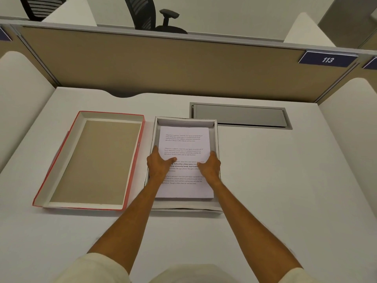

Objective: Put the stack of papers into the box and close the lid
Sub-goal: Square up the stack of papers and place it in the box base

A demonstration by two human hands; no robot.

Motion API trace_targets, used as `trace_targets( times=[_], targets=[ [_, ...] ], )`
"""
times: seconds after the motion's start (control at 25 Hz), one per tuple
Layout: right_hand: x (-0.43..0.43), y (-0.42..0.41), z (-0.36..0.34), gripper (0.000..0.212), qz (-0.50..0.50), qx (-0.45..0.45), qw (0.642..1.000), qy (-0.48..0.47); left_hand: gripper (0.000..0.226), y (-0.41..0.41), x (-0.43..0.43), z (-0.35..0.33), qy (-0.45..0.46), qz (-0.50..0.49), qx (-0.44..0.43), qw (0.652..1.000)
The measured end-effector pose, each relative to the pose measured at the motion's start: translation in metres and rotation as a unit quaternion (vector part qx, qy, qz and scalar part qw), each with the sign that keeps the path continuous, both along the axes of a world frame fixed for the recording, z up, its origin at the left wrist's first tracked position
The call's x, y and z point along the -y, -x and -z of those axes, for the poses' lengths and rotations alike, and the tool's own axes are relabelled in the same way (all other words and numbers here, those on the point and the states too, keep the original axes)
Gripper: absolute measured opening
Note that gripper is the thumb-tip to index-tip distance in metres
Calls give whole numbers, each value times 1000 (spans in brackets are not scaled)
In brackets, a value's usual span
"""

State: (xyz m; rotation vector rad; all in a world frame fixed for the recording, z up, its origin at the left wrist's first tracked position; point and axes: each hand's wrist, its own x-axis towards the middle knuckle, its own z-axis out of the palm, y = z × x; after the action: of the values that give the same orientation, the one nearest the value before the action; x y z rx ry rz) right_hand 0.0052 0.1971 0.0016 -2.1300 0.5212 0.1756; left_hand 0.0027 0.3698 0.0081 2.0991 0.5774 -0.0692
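Observation:
A white stack of printed papers point(184, 144) lies inside the open white box point(185, 120) at the middle of the desk. My left hand point(158, 165) grips the stack's left edge, thumb on top of the sheets. My right hand point(210, 166) holds the right edge the same way. The stack's near end sits close to the box's front wall; whether it rests flat on the bottom I cannot tell. The lid point(61, 160), red outside and brown inside, lies upside down on the desk just left of the box.
A grey cable hatch point(240, 116) is set into the desk behind and right of the box. A tan partition point(163, 64) with a "113" sign point(327, 59) closes the back. White side panels flank the desk. Black chairs stand beyond the partition.

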Motion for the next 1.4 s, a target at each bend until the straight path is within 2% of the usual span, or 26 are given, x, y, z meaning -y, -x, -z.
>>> trace_targets(
  times=[0.24, 0.36, 0.72, 0.96, 1.04, 1.08, 1.12, 1.16, 1.24, 1.32, 1.4],
  targets=[
    [11, -5, -4, 62, 27, -42, 994, -94, 57, -2, -9, -2, 14, 10, -5, 1000],
    [12, -7, -6, 62, 35, -57, 992, -108, 61, -4, -11, -4, 28, 20, -21, 999],
    [11, -8, -5, 56, 37, -65, 992, -103, 72, -2, -10, -3, 31, 13, -36, 999],
    [19, -10, -9, 57, -40, -49, 997, -44, 71, -2, -14, -27, -12, 78, -31, 996],
    [21, -18, -16, 56, -71, -20, 997, -18, 76, 4, -11, -43, 37, 74, -14, 996],
    [22, -25, -21, 56, -85, 0, 996, -13, 82, 9, -9, -51, 101, 52, -29, 993],
    [23, -33, -28, 59, -98, 19, 995, -17, 86, 16, -7, -59, 197, 19, -64, 978],
    [23, -44, -35, 63, -112, 35, 993, -22, 86, 24, -4, -67, 308, -14, -113, 945],
    [23, -65, -47, 63, -158, 56, 986, -7, 77, 38, 1, -75, 477, -65, -219, 849],
    [20, -83, -53, 58, -217, 60, 974, 33, 70, 53, 8, -73, 552, -97, -276, 781],
    [16, -98, -53, 53, -264, 52, 961, 60, 68, 70, 16, -64, 596, -118, -297, 736]
  ],
)
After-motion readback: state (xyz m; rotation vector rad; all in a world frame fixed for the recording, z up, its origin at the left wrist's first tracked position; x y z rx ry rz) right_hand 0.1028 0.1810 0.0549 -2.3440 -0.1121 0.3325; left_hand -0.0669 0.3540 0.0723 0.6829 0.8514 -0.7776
